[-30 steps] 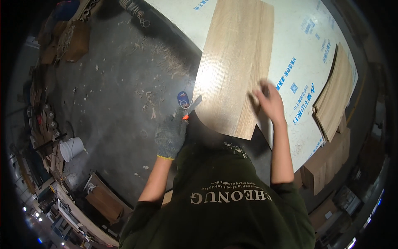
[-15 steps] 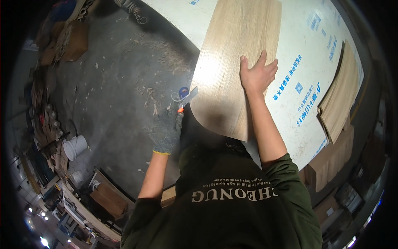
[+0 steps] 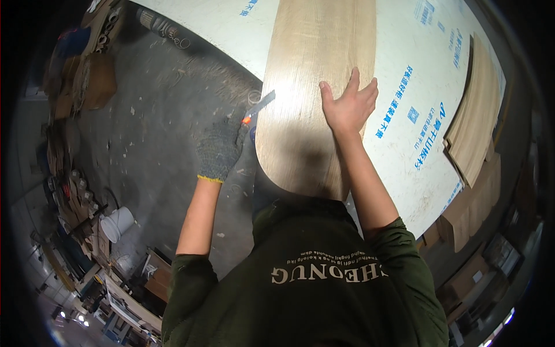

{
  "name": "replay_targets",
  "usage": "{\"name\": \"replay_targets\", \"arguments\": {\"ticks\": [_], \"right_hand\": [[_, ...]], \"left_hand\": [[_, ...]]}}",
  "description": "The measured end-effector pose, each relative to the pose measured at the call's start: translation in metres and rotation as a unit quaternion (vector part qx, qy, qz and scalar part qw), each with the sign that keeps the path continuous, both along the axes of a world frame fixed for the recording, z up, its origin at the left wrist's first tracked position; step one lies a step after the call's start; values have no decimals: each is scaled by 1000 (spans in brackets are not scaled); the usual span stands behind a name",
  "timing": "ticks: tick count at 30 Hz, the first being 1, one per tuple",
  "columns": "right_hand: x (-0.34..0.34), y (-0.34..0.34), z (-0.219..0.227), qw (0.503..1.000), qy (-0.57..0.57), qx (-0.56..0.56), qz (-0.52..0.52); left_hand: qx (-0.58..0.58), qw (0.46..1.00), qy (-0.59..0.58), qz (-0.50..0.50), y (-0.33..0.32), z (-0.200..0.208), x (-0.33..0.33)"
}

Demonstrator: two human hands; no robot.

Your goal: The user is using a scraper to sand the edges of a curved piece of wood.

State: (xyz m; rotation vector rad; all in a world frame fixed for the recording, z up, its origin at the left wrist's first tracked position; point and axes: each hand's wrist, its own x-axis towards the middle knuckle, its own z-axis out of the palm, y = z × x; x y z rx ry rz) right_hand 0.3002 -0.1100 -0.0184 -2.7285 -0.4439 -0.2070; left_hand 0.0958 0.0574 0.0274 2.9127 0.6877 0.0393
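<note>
A wood-grain board (image 3: 300, 139) with a rounded near end lies lengthwise before me, close to my body. My left hand (image 3: 221, 144), in a grey knit glove with a yellow cuff, is closed around a hand tool with a flat grey blade (image 3: 262, 104) and an orange piece by the grip. The blade reaches the board's left edge at a slant; its handle is mostly hidden in the glove. A thin pale curl (image 3: 254, 96) hangs beside the blade. Bare and spread, my right hand (image 3: 350, 109) rests flat on the board toward its right edge.
Under the board is a white sheet-covered surface (image 3: 393, 168) with blue print. More curved wood-grain pieces (image 3: 475, 115) are stacked at its right. Shavings litter the grey floor at left, where a white bucket (image 3: 117, 224) and a ribbed hose (image 3: 163, 29) also lie.
My left hand and the blade have moved away from me along the board's left edge. The right hand remains spread on the board. The whole view has shifted slightly.
</note>
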Motion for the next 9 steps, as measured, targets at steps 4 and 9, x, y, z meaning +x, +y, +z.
{"name": "replay_targets", "arguments": {"ticks": [4, 9], "right_hand": [[-2, 1, 1, 1000, -9, 20, 5], [-1, 2, 2, 1000, -12, 25, 3]], "left_hand": [[-6, 999, -10, -36, 24, -1, 29], [-19, 997, -68, -28, 35, 0, 59]]}}
